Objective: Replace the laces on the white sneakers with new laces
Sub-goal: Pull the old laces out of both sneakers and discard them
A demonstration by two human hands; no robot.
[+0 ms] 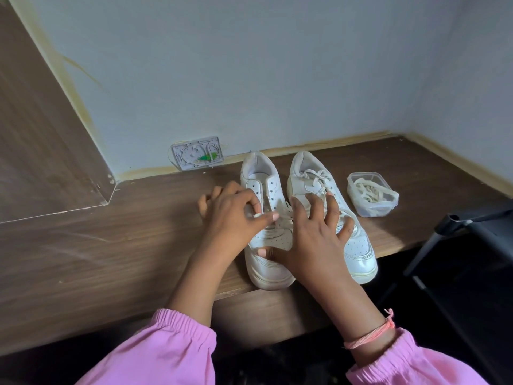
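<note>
Rightmost, clear tub point(361, 181) holding coiled laces point(369, 190), left hand point(230, 218) pinching sneaker lace point(283, 215), right hand point(319, 234) spread.

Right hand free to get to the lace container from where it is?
Probably yes. The container sits open-topped just right of the right sneaker, nothing between it and the right hand, which rests across both sneakers holding nothing.

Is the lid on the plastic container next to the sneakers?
No, the plastic container stands open with no lid on it, and laces show inside.
</note>
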